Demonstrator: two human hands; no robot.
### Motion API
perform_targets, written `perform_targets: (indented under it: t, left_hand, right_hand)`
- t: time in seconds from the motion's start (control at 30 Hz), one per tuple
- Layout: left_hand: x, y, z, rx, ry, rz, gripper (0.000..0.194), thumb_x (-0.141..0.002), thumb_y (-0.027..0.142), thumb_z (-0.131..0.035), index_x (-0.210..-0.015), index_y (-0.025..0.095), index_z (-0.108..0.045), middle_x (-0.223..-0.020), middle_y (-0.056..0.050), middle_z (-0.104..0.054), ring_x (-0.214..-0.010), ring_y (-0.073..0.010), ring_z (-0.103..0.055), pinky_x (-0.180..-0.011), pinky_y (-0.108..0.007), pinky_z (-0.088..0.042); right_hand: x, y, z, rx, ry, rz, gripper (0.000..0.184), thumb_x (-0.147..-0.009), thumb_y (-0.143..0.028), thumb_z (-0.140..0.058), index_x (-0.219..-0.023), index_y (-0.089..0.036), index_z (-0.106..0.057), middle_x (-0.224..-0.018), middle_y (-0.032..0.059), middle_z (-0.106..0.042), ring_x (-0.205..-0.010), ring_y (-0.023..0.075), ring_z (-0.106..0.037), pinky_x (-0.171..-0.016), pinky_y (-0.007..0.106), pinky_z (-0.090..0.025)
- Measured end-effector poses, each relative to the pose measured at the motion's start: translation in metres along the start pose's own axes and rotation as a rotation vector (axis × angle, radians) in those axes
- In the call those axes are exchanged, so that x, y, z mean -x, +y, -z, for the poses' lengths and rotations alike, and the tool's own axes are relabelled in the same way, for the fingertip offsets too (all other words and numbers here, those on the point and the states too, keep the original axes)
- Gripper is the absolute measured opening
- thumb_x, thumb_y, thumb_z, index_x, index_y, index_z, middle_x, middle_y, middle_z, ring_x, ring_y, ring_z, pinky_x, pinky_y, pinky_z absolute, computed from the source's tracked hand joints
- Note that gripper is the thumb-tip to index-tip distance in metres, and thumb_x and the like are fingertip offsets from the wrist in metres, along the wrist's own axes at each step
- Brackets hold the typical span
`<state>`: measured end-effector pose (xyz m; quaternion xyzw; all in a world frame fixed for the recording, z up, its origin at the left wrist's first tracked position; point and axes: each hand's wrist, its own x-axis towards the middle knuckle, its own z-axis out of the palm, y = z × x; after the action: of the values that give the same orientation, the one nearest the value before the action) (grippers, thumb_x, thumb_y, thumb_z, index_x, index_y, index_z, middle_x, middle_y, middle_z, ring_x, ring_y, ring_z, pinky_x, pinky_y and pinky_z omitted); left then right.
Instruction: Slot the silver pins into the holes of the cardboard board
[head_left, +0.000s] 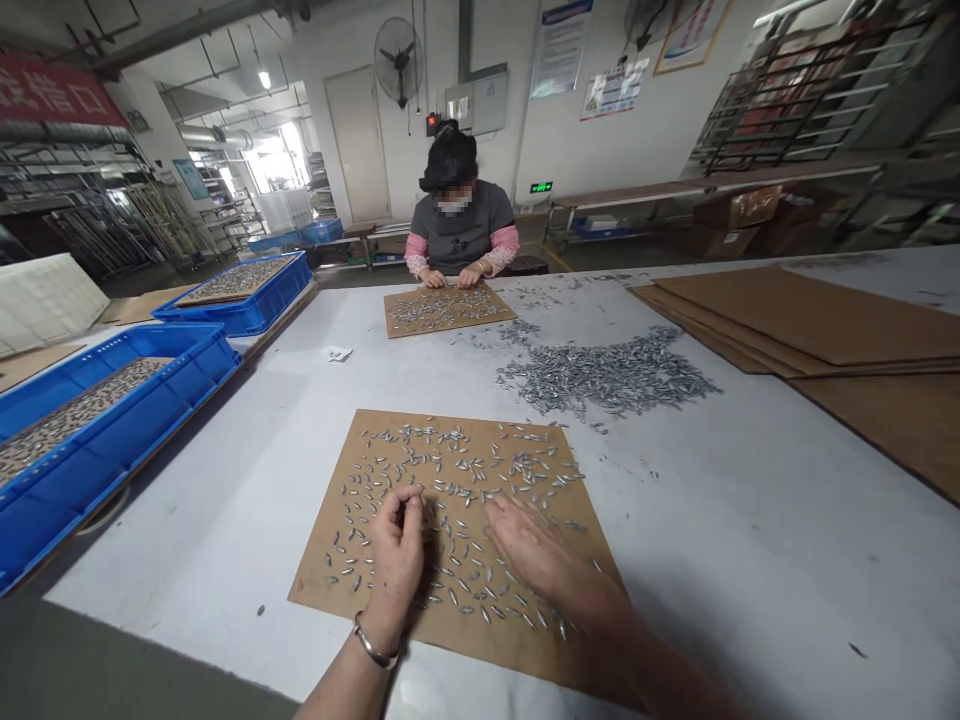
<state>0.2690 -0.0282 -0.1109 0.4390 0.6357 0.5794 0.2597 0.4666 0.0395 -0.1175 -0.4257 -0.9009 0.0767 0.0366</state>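
Observation:
A brown cardboard sheet (465,640) lies in front of me on the white table, scattered with small, silvery, spindle-shaped metal pieces (489,574). Over its left-centre, my left hand (399,545) is closed, thumb and forefinger pinched together; whatever is between the tips is too small to make out. A metal bangle (373,645) circles that wrist. My right hand (531,545) lies low and flat across the sheet's right-centre, fingers stretched out, fingertips among the pieces. It covers some of them. Beyond the sheet, to the right, spreads a loose pile of the same pieces (600,375).
Across the table a person (459,230) has both hands at another piece-covered cardboard sheet (397,325). Stacked cardboard (825,310) lies at right. Blue crates (112,440) holding piece-covered sheets stand along the left edge. A crumpled white scrap (337,354) lies on the table.

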Motion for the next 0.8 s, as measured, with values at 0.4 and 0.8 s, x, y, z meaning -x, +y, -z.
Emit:
perform_targets:
  t: [0.4,0.8]
  left_hand:
    - [0.0,-0.002,-0.001,0.003,-0.003,-0.013,0.027,-0.098,0.042,-0.06,-0.104,0.02,-0.074,-0.096,-0.007,-0.076,-0.089,-0.0203,-0.069,-0.084,-0.033,-0.056]
    - [0.002,-0.001,-0.001,0.027,-0.004,0.037,0.028,-0.096,0.045,-0.063,-0.103,0.021,-0.074,-0.094,-0.007,-0.076,-0.087,-0.0206,-0.068,-0.084,-0.034,-0.054]
  right_hand:
    - [0.004,0.002,0.004,0.047,0.033,0.048,0.027,-0.097,-0.006,-0.046,-0.086,-0.022,-0.065,-0.094,0.0059,-0.07,-0.086,0.0196,-0.061,-0.079,0.033,-0.039]
    - [-0.005,-0.007,0.002,-0.239,-0.075,-0.125,0.02,-0.095,-0.013,-0.046,-0.084,-0.021,-0.061,-0.097,0.0077,-0.069,-0.089,0.0194,-0.061,-0.078,0.03,-0.04]
